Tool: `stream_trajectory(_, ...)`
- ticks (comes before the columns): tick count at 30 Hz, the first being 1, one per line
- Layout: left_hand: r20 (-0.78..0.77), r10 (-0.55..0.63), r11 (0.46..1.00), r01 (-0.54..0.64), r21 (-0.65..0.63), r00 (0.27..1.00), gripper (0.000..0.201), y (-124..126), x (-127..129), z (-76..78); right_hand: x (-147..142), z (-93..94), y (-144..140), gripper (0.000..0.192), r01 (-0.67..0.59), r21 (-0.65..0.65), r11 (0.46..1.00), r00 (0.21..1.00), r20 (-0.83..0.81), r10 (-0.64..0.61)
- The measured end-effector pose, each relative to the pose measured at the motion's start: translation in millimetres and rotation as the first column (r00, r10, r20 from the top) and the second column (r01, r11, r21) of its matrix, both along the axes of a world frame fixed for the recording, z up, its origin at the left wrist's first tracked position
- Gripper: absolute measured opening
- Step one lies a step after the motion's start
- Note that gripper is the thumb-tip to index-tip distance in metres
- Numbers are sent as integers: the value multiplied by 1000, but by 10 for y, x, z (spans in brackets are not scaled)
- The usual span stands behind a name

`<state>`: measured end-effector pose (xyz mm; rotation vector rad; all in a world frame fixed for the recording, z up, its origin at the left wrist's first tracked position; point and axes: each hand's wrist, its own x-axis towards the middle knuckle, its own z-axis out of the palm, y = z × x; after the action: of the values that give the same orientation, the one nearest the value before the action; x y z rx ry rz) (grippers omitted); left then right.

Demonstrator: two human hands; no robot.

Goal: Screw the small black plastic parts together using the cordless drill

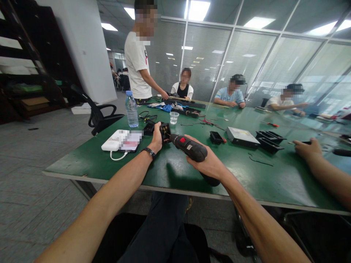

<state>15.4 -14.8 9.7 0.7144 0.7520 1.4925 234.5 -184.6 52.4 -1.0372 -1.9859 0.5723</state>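
My right hand (207,162) is wrapped around the grip of a black cordless drill (189,146) with a red mark on its body. The drill's tip points left, up against a small black open-sided housing (165,132) with brassy parts inside. Holding that housing upright on the table is my left hand (157,138), closed on its near side. Whether the bit sits in a screw is too small to tell. Just behind my left hand lies another black plastic part (148,128).
On the green table (175,171) stand a water bottle (132,109), a clear cup (174,117) and a white power bank (113,140) cabled to a phone (133,141). Rightward are black trays (270,140) and a silver box (242,137). A co-worker's hand (308,149) is at right.
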Motion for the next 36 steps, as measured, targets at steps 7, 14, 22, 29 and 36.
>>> stream_trajectory(7,20,5,1000,-5,9,1000,47,-19,3,5,-1,24,-7,89,-1,18,1000,1000,2,1)
stream_trajectory(14,12,6,1000,-6,-7,1000,48,-21,10,15,3,3,4,91,2,13,1000,1000,-4,-2)
stream_trajectory(22,26,3,1000,-2,-13,1000,48,-29,5,21,-5,-12,6,90,4,13,1000,999,-41,-4)
stream_trajectory(29,6,1,1000,0,-17,1000,50,-53,18,46,6,-28,15,90,-5,14,1000,999,-37,6)
stream_trajectory(36,8,6,1000,-6,-23,1000,50,-62,20,59,-2,-19,-2,89,-3,5,1000,999,-47,3)
